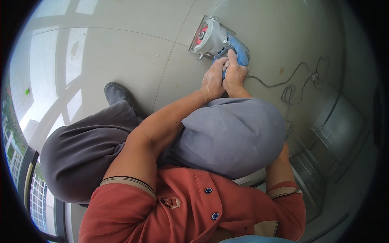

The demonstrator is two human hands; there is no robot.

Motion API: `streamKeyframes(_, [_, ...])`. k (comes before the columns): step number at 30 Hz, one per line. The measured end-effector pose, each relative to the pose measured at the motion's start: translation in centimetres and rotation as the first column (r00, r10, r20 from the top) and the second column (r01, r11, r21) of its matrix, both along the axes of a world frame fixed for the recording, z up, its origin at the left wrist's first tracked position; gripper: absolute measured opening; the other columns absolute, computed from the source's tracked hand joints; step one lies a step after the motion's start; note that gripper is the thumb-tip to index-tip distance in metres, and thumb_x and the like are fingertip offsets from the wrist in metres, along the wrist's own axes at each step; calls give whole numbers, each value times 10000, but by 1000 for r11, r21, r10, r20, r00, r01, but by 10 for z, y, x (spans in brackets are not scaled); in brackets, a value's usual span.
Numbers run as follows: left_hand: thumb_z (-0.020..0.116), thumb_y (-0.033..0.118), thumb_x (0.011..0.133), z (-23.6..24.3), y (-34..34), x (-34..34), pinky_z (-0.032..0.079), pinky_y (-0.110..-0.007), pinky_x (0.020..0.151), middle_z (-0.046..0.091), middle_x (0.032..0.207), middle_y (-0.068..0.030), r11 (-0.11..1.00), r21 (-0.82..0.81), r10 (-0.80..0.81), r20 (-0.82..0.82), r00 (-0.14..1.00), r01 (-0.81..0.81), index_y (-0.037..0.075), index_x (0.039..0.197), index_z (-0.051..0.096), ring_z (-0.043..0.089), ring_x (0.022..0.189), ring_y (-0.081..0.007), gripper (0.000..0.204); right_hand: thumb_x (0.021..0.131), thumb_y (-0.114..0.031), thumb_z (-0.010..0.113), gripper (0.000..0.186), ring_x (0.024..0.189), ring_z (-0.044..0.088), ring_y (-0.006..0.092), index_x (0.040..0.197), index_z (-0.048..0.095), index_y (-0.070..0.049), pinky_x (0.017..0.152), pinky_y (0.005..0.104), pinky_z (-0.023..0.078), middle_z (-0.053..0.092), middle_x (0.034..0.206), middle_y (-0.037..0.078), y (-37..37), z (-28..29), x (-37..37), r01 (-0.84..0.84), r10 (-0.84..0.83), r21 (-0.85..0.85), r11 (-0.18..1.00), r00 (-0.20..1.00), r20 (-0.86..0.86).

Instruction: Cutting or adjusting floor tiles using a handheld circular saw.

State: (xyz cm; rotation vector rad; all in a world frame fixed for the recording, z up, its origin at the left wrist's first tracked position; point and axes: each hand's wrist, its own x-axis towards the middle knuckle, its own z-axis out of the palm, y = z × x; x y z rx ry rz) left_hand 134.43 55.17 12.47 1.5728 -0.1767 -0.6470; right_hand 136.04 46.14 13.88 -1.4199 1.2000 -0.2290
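A handheld tile cutter with a blue body, a grey metal guard, a base plate and a red disc rests on or just above the tiled floor beyond my knees. My left hand and my right hand sit close together, both closed around its blue handle. Pale dust coats the fingers. My right thumb points forward along the body. The disc's lower edge is hidden by the guard and plate, so I cannot tell whether it touches the tile.
A dark power cord runs right from the cutter and lies in loops. Tile joints cross the floor. My grey shoe stands left of the cutter. Window frames are at the lower left, a shiny metal-like panel at the right.
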Motion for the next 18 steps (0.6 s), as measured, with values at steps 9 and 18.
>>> streamKeyframes(9, [696, 146, 792, 1, 1, -1, 478, -466, 889, 565, 1137, -213, 1000, 10, 1, -13, 1000, -1, 64, 1340, 421, 565, 1053, -430, 619, 937, -113, 688, 219, 505, 475, 70, 737, 598, -103, 453, 250, 350, 536, 630, -34, 2, 1, 1, 11, -11, -17, 1000, 1000, -3])
streamKeyframes(18, [700, 148, 785, 2, 1, -1, 480, -467, 876, 566, 1121, -208, 1000, -3, 11, -8, 1000, -11, 68, 1334, 423, 565, 1033, -428, 620, 935, -109, 689, 197, 505, 476, 73, 759, 602, -101, 450, 246, 355, 530, 627, -34, 3, 9, 2, 26, -28, 72, 997, 999, 21])
